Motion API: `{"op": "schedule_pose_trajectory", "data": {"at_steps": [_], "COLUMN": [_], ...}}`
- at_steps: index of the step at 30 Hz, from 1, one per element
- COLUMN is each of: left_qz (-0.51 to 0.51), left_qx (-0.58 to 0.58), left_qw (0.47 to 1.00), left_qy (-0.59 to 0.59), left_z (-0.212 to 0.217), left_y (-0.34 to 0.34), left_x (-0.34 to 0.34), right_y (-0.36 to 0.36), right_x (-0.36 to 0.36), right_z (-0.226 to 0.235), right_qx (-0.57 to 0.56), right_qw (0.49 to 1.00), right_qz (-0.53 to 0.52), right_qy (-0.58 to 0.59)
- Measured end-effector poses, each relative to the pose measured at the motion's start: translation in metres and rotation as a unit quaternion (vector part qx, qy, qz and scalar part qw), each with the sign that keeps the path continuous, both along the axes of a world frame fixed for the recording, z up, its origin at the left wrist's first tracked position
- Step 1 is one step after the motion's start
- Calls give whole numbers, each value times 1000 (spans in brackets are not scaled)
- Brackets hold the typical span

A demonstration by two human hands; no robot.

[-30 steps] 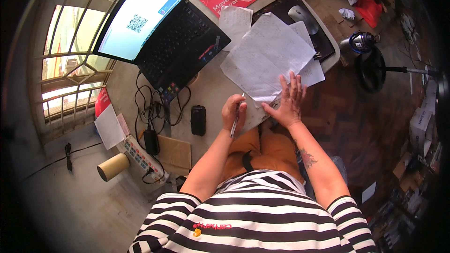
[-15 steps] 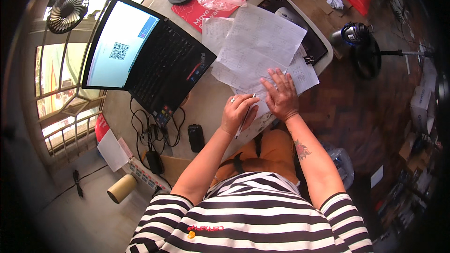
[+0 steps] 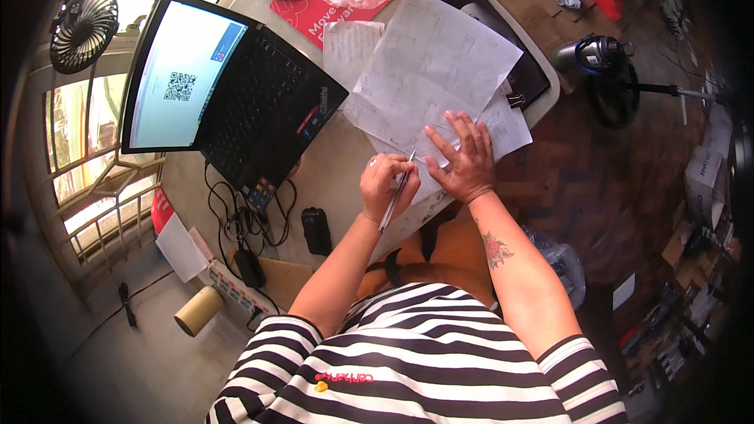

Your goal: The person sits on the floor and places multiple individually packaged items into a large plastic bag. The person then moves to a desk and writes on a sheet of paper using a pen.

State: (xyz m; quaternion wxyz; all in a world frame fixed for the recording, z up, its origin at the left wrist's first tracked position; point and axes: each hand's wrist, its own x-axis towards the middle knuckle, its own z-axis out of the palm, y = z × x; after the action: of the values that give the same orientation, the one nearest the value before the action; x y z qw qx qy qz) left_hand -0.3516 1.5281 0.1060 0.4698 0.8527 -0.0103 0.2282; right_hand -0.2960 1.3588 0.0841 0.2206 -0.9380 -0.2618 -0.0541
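Observation:
My left hand [image 3: 383,182] is closed round a slim clear pen [image 3: 388,217], its tip at the lower edge of a creased white sheet of paper [image 3: 440,51]. Handwriting covers parts of that sheet, too faint to read. My right hand [image 3: 465,159] lies with fingers spread over the sheet's lower right part. More written papers [image 3: 510,127] stick out beneath it on the right, and another sheet [image 3: 349,51] shows at its upper left.
To the left stands an open black laptop [image 3: 259,102]. Cables [image 3: 236,224] and a small black device [image 3: 316,231] lie nearer. A black clip [image 3: 516,100] and a dark mat [image 3: 534,78] are at the right edge. A bottle [image 3: 597,55] stands beyond the table.
The pen has swung more upright in my left hand. The top sheet's lower part reaches further left. My right hand appears slightly further left, though the whole view has shifted too.

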Motion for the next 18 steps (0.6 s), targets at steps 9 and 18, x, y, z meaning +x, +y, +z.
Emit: {"op": "schedule_pose_trajectory", "data": {"at_steps": [9,18], "left_qz": [25,32], "left_qx": [5,-1], "left_qw": [999,999], "left_qy": [25,36], "left_z": [-18,-20], "left_y": [-1,-3], "left_x": [-1,-1], "right_y": [1,-1], "right_x": [-2,-2], "right_z": [-2,-4], "right_qx": [8,21], "right_qw": [1000,1000], "right_qz": [-2,-2], "right_qy": [0,-1]}}
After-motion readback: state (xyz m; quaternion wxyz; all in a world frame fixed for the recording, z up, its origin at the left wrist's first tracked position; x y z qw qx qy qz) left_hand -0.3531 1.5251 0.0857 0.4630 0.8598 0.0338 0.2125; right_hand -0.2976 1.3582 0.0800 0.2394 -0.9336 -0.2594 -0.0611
